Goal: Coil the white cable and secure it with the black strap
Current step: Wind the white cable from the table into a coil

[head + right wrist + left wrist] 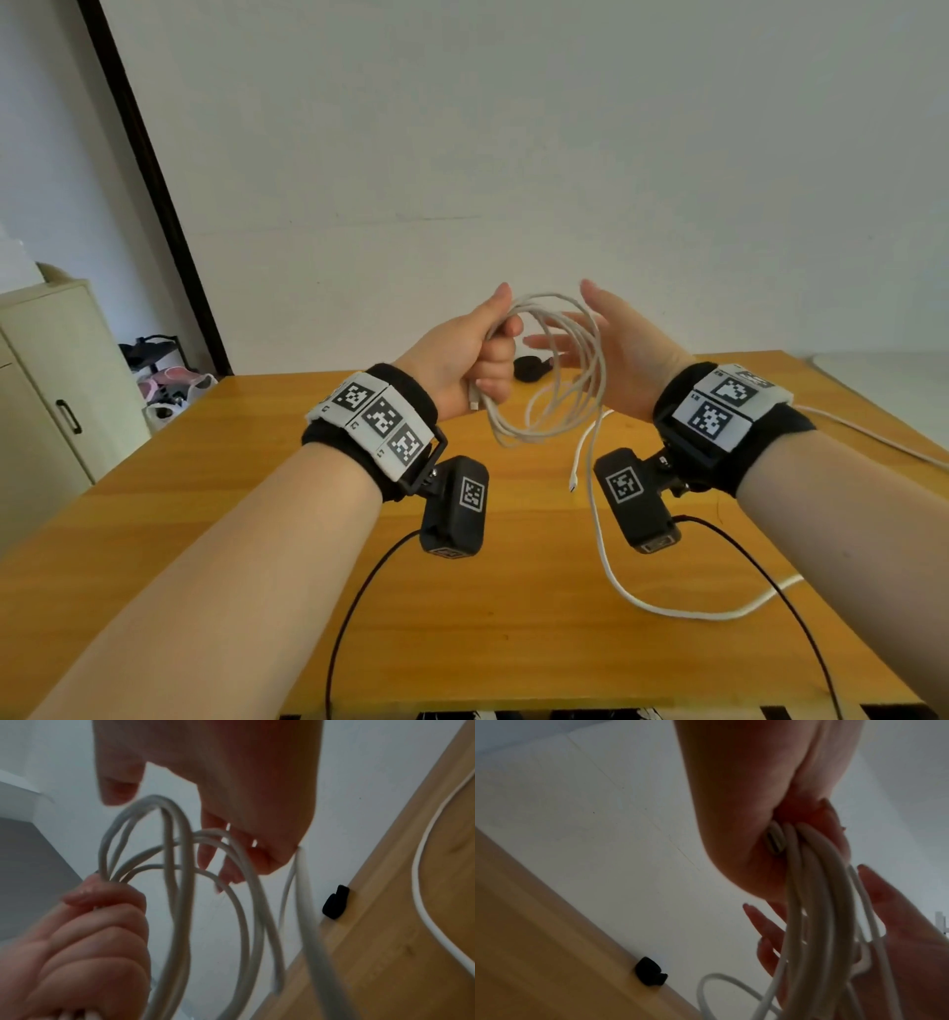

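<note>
My left hand (493, 360) is fisted round one side of the coiled white cable (595, 370), held above the wooden table (257, 514). One plug (475, 401) sticks out under the fist. My right hand (616, 339) is flat with straight fingers against the far side of the loops, and the fingers reach through the coil (180, 882). A loose tail hangs below that hand and ends in a small connector (572, 485). The black strap (531, 367) lies curled on the table's far edge, beyond both hands. It also shows as the strap (650, 974) and strap (335, 904).
More white cable (667, 611) trails across the table on the right, and another stretch (873, 437) runs toward the right edge. Black camera leads (359, 591) hang from both wrists. A cream cabinet (51, 385) and floor clutter (164, 380) stand at the left.
</note>
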A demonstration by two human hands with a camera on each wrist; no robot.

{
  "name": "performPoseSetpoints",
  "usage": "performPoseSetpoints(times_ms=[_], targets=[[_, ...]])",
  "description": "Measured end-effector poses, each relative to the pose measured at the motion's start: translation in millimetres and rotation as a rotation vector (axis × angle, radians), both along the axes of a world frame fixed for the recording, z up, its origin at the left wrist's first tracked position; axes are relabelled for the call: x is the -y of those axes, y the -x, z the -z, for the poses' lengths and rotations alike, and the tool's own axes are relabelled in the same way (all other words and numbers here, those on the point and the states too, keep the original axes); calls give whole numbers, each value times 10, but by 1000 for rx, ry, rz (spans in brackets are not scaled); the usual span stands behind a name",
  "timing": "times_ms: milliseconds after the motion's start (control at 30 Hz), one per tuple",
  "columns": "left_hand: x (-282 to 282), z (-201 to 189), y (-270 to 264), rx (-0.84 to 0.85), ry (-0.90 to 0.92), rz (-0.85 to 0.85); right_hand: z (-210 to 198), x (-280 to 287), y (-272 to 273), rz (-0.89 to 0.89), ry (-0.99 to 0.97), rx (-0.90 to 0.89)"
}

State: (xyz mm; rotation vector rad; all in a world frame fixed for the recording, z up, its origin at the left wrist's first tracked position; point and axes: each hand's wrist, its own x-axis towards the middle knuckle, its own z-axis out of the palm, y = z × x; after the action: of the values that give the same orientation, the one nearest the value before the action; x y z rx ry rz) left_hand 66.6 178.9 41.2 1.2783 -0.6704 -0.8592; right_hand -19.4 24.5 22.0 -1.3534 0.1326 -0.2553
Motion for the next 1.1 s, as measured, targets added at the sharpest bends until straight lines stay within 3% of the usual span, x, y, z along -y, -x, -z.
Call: performPoseSetpoints(times_ms=[100,200,500,933,1100], targets=[[-5,-26,-19,-46,44,-35,47,-60,14,-30,103,-53],[-32,-34,-63,-82,72,-67,56,-39,23,45,-51,-19],[-17,-19,33,61,-155,5,46,44,17,287,-36,12],[40,-24,-8,-180,132,-150,194,86,112,115,33,-79],[60,-65,-23,-261,199,-185,207,79,188,-1,192,-123]])
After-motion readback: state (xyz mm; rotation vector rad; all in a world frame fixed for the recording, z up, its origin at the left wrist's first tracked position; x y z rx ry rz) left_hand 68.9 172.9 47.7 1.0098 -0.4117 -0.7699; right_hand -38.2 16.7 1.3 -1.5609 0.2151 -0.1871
